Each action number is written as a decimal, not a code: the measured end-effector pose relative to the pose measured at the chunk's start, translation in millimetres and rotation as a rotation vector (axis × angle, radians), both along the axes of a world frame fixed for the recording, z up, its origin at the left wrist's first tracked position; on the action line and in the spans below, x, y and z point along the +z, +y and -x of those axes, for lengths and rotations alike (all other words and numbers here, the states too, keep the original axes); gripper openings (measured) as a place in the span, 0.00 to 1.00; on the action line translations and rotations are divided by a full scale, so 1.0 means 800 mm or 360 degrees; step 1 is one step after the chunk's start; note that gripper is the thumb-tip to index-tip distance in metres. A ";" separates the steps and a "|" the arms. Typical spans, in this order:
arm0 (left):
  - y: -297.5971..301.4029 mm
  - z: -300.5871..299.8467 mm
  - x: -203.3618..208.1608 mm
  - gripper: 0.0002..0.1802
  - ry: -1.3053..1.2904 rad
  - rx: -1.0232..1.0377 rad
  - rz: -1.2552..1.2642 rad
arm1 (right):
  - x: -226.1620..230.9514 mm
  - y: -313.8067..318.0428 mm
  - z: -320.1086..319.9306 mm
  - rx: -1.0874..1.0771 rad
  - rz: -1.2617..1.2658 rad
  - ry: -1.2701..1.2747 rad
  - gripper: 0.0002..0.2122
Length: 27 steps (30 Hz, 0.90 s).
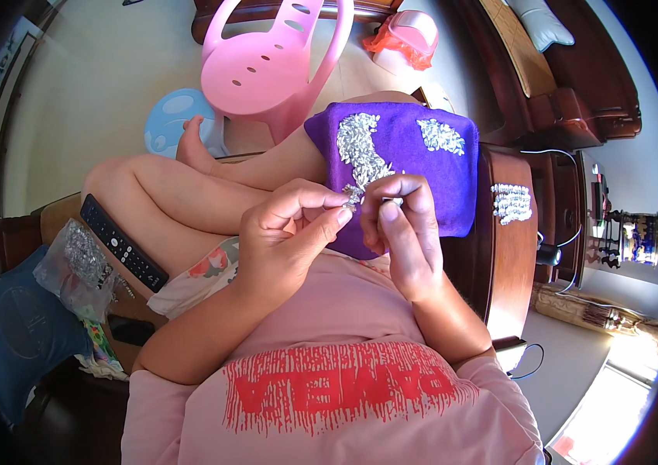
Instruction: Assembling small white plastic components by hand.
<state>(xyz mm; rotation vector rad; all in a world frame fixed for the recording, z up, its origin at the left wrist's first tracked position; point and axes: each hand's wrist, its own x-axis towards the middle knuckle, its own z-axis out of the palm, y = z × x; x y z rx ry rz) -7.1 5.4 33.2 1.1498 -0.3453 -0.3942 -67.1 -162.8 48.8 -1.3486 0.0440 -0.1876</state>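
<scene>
One pink shirt (305, 318), nearest, bearing broad red lettering (344, 385) across the front, drip-edged and upside down to the viewer. Two bare hands above it. Left hand (282, 236): thumb and index fingers pinching a small silvery cluster (353, 198), held over the near edge of the purple cloth. Right hand (410, 236): just beside it, thumb and index fingers closed together; whether a piece sits between them cannot be told.

One clear plastic bag (85, 301), at the left, containing silvery beads (83, 249); some strung pieces spill by its side. One black remote control (123, 242), lying just beside the bag; its button markings are too small to read. One blue cushion (23, 333), with a faint oval emblem, illegible.

One purple cloth (429, 186), carrying two loose heaps of silvery pieces: a long heap (360, 143) and a smaller heap (443, 137), well apart. One wooden ledge (499, 279), right, with rows of beaded strands (511, 203).

Farther: one blue stool (170, 116), one pink chair (255, 77), one waste bin (415, 29) lined with a red bag (398, 48).
</scene>
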 end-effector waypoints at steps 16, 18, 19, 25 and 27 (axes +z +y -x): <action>0.000 -0.006 -0.011 0.08 -0.0271 0.0038 -0.0018 | 0.004 -0.009 -0.002 0.0111 -0.0040 0.0459 0.08; -0.001 -0.005 -0.010 0.07 -0.0229 0.0064 -0.0046 | 0.003 -0.011 -0.003 0.0108 -0.0031 0.0495 0.08; -0.002 -0.005 -0.009 0.07 -0.0225 0.0059 -0.0049 | 0.002 -0.012 -0.004 0.0108 -0.0019 0.0530 0.07; -0.005 -0.005 -0.008 0.05 -0.0314 0.0105 -0.0259 | 0.001 -0.013 -0.007 0.0079 0.0099 0.0486 0.06; -0.006 -0.004 -0.007 0.06 -0.0270 0.0133 -0.0303 | -0.002 -0.011 -0.008 0.0024 0.0288 0.0396 0.06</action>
